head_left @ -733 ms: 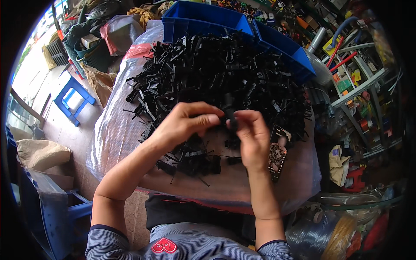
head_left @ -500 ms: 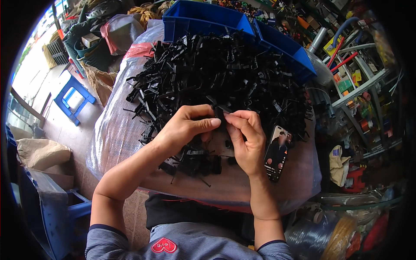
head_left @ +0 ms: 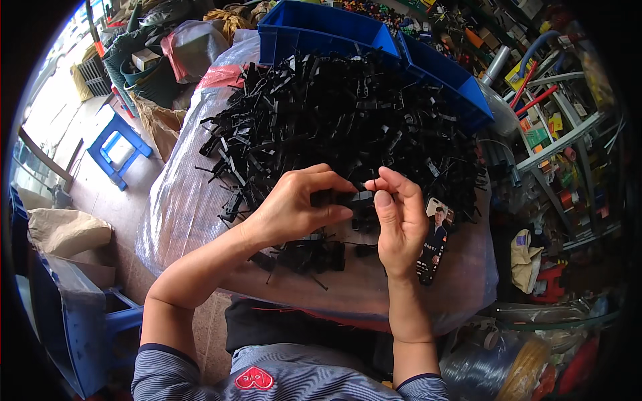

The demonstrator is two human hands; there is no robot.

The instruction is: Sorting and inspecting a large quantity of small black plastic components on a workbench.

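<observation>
Above the near edge of a large heap of black plastic clip-like pieces (head_left: 314, 127), my hands work close together. My left hand (head_left: 301, 207) pinches a small black plastic piece (head_left: 362, 196) between thumb and fingers; dark pieces of the heap behind blur its outline. Just to the right, my right hand (head_left: 403, 227) is curled with thumb and forefinger drawn together at the far end of that piece. A thin dark bit shows by its fingertips, too small to name. A smaller cluster of black pieces (head_left: 311, 256) lies below my left hand.
Two blue bins (head_left: 321, 40) stand behind the heap. A phone (head_left: 435, 244) with a lit screen lies right of my right hand. Translucent woven sheeting (head_left: 174, 207) covers the work surface. A blue stool (head_left: 117, 147) stands at the left, crowded metal shelving (head_left: 562, 140) at the right.
My hands have shifted slightly right and the fingertips have drawn apart a little. My right hand has turned so that its thumb shows. The phone's picture has changed.
</observation>
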